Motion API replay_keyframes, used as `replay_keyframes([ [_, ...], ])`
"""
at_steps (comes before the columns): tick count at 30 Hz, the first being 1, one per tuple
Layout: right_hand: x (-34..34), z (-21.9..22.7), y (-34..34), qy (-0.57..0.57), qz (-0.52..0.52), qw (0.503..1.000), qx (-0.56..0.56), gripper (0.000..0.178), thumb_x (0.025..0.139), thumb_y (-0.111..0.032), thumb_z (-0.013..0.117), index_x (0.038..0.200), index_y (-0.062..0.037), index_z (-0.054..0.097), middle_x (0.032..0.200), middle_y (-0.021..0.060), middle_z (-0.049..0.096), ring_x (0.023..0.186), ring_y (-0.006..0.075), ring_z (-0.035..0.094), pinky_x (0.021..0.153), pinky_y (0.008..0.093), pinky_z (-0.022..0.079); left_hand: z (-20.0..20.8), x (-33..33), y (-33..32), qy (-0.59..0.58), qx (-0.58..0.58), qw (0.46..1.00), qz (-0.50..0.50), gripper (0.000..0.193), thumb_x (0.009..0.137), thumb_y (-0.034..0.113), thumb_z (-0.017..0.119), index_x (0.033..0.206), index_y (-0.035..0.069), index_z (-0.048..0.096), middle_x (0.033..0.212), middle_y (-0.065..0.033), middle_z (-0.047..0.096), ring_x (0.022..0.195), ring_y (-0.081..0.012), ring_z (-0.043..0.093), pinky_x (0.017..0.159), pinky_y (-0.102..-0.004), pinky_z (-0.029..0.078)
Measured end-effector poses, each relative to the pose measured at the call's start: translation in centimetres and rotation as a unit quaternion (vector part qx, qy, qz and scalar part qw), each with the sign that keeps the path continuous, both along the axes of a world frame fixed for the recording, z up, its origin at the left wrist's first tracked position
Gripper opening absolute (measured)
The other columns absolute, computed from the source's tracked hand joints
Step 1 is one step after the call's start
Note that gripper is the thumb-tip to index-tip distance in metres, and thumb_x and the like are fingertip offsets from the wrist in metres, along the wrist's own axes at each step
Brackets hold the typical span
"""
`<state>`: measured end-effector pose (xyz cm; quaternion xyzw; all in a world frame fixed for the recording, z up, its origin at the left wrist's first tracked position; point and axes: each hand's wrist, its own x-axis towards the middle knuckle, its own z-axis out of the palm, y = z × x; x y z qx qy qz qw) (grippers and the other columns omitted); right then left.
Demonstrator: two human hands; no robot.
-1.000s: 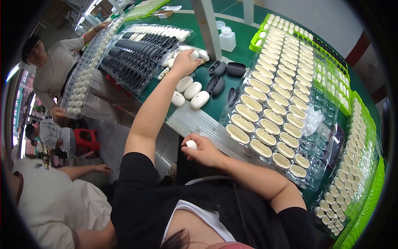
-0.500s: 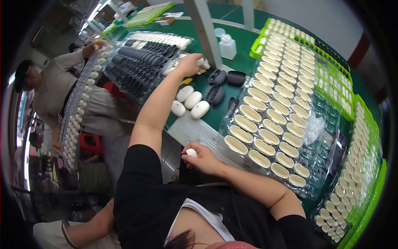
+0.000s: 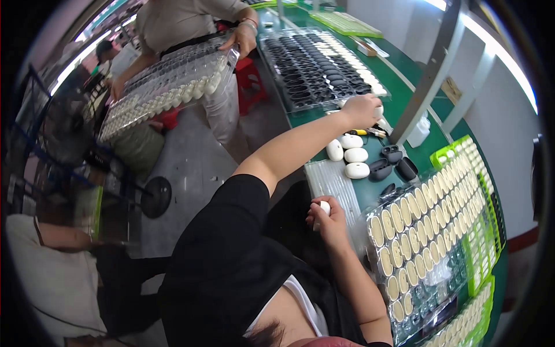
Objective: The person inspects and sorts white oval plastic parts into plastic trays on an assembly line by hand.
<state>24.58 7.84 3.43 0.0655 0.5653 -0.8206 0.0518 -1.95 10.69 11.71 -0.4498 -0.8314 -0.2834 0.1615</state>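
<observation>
My left hand (image 3: pixel 361 111) reaches across the green table (image 3: pixel 404 75) to the near corner of a clear tray of black shells (image 3: pixel 324 69); its fingers are closed around a small white oval part. My right hand (image 3: pixel 328 218) sits close to my body at the table edge, gripping a white oval shell (image 3: pixel 325 208). Between the hands, several loose white oval shells (image 3: pixel 355 156) lie on the table, with a few black shells (image 3: pixel 393 155) beside them.
A clear tray of cream oval parts (image 3: pixel 428 231) lies to the right over green crates (image 3: pixel 468 173). A ridged clear sheet (image 3: pixel 335 185) covers the table edge. A grey post (image 3: pixel 433 69) and a white bottle (image 3: pixel 419 130) stand behind. A co-worker (image 3: pixel 185 17) carries a tray of white parts (image 3: pixel 167 87).
The view has swung, so the table now sits to the right. The co-worker with the tray of white parts has come nearer. My hands keep their places and holds.
</observation>
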Motion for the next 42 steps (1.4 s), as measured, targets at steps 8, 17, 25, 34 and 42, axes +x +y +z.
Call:
replay_keyframes([
  [8, -0.1, 0.3, -0.2, 0.015, -0.011, 1.000, 0.002, 0.013, 0.086, -0.009, 0.060, 0.095, -0.0031, 0.054, 0.072, 0.0048, 0.058, 0.057, 0.0104, 0.057, 0.053, 0.0219, 0.047, 8.1, 11.5, -12.3, 0.118, 0.341, 0.932, -0.018, 0.026, 0.071, 0.012, 0.074, 0.094, 0.008, 0.062, 0.107, -0.0137, 0.060, 0.086, -0.0288, 0.061, 0.076, -0.0362, 0.049],
  [17, 0.2, 0.1, -0.3, 0.041, -0.013, 0.998, 0.054, 0.012, 0.087, -0.010, 0.060, 0.095, -0.0037, 0.054, 0.071, 0.0043, 0.057, 0.058, 0.0114, 0.057, 0.054, 0.0225, 0.047, 14.0, 26.1, -22.8, 0.447, 0.473, 0.750, -0.118, 0.040, 0.073, -0.002, 0.067, 0.109, 0.005, 0.052, 0.116, -0.0236, 0.050, 0.059, -0.0100, 0.055, 0.053, -0.0197, 0.044],
  [25, 0.1, 0.2, -0.3, 0.050, -0.015, 0.996, 0.077, 0.013, 0.087, -0.010, 0.060, 0.096, -0.0025, 0.055, 0.072, 0.0048, 0.059, 0.058, 0.0112, 0.058, 0.054, 0.0226, 0.048, 9.5, 26.0, -23.5, 0.256, 0.348, 0.901, -0.033, 0.032, 0.068, -0.003, 0.071, 0.096, 0.004, 0.059, 0.117, -0.0194, 0.052, 0.064, -0.0109, 0.056, 0.059, -0.0218, 0.046],
  [34, 0.1, -0.3, -0.2, 0.052, -0.010, 0.997, 0.060, 0.012, 0.087, -0.010, 0.060, 0.095, -0.0031, 0.055, 0.072, 0.0048, 0.058, 0.058, 0.0107, 0.058, 0.054, 0.0224, 0.048, 7.9, 25.2, -22.9, 0.237, 0.371, 0.898, -0.016, 0.029, 0.068, -0.003, 0.069, 0.094, 0.002, 0.058, 0.114, -0.0230, 0.053, 0.062, -0.0106, 0.057, 0.054, -0.0190, 0.042],
  [42, 0.4, 0.2, -0.3, 0.055, -0.009, 0.995, 0.084, 0.013, 0.086, -0.010, 0.060, 0.095, -0.0017, 0.055, 0.074, 0.0054, 0.059, 0.059, 0.0107, 0.058, 0.055, 0.0226, 0.049, 7.0, 24.3, -22.0, 0.181, 0.378, 0.908, 0.002, 0.028, 0.072, -0.004, 0.068, 0.097, 0.004, 0.057, 0.118, -0.0188, 0.051, 0.061, -0.0090, 0.053, 0.058, -0.0207, 0.044],
])
